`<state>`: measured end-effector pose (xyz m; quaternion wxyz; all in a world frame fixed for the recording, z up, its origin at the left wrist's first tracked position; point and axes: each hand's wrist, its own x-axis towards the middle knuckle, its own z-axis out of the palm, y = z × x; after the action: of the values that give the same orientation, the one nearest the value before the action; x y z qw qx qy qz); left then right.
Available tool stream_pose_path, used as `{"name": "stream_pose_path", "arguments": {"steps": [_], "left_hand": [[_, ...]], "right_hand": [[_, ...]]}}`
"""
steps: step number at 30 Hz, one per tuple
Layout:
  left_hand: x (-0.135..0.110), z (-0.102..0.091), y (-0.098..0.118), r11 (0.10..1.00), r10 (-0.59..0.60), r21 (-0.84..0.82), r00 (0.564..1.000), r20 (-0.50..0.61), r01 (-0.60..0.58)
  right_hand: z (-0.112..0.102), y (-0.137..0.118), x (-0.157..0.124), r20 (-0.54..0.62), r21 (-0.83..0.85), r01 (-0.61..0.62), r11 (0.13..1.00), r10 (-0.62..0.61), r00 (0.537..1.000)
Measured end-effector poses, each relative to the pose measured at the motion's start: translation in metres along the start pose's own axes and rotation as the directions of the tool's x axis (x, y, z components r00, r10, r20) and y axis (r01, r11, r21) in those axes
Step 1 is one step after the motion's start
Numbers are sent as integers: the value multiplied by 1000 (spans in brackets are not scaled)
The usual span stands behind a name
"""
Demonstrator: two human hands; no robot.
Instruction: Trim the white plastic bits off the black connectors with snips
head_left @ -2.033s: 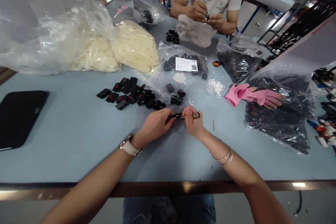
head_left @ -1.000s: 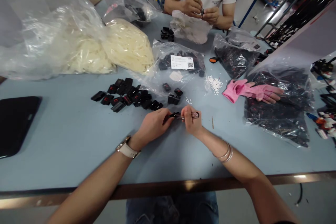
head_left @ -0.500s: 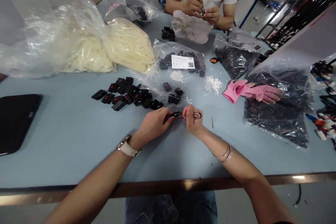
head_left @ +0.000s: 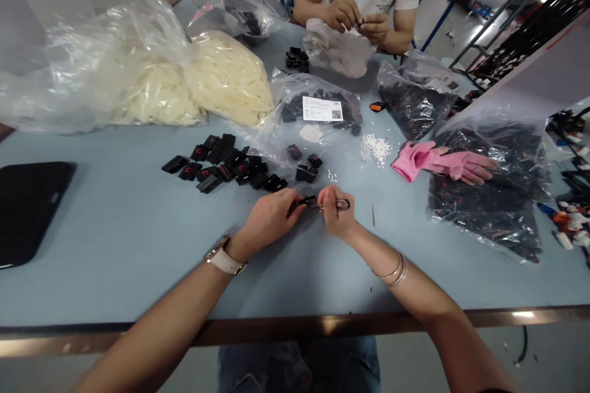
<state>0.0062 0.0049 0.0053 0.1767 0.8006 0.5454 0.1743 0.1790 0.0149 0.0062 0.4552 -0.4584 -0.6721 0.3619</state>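
Observation:
My left hand [head_left: 275, 216], with a watch on its wrist, is closed on a small black plastic connector [head_left: 306, 200]. Opposite it, my right hand [head_left: 337, 212] grips what look like metal tweezers [head_left: 343, 204], their rounded end sticking out to the right and the tips pointing at the connector. Whether the tips touch it I cannot tell. Just beyond my hands lie a few loose black connectors [head_left: 308, 170] and some tiny white pieces [head_left: 332, 175]. A larger group of black connectors [head_left: 224, 163] spreads out to the left.
A labelled bag of black connectors [head_left: 322, 108] lies ahead, beside a heap of white pieces [head_left: 378, 148]. Pink gloves [head_left: 445, 161] rest on another bag [head_left: 488, 215] at right. Bags of cream parts [head_left: 230, 77] stand left, near a black tray-like object [head_left: 32, 212]. A co-worker [head_left: 359, 6] sits opposite.
My right hand and the tweezers have shifted and turned very slightly. My left hand keeps its hold on the connector. The co-worker's fingers have moved a little.

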Motion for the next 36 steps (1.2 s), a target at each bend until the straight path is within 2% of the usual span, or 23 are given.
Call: {"name": "stream_pose_path", "arguments": {"steps": [6, 10, 12, 17, 19, 22, 24, 27, 31, 33, 36], "left_hand": [[0, 0, 0, 1000, -7, -2, 1000, 13, 7], [-1, 1, -1, 1000, -9, -12, 1000, 0, 9], [0, 1, -1, 1000, -16, -17, 1000, 3, 16], [0, 0, 0, 1000, -22, -9, 1000, 15, 22], [0, 1, -1, 1000, -10, -15, 1000, 8, 10], [-2, 2, -2, 1000, 17, -22, 1000, -6, -18], [-4, 2, -2, 999, 42, -26, 999, -19, -42], [-6, 1, 1, 994, 106, 5, 994, -9, -106], [-5, -1, 4, 982, 146, 109, 988, 57, -151], [-4, -3, 6, 980, 112, 157, 990, 89, -125], [-3, -10, 7, 967, -36, 256, 994, 105, 8]], "right_hand": [[1, 1, 3, 53, -71, 6, 997, -2, 999], [-1, 3, 2, 7, -38, 22, 999, -22, 1000], [-1, 3, 2, -7, -40, 4, 999, -4, 1000], [-1, 2, 5, 45, -64, -71, 995, 74, 996], [-2, 3, 6, 1, 6, -85, 996, 85, 996], [-4, 6, 8, -152, 143, -87, 986, 109, 982], [-4, 8, 9, -242, 169, -73, 983, 113, 964], [-2, 10, 10, -302, 117, -29, 993, 63, 951], [0, 15, 11, -326, 0, 75, 997, -71, 943], [-3, 17, 13, -324, -91, 129, 987, -152, 934], [-9, 18, 15, -302, -271, 178, 946, -259, 917]]}}
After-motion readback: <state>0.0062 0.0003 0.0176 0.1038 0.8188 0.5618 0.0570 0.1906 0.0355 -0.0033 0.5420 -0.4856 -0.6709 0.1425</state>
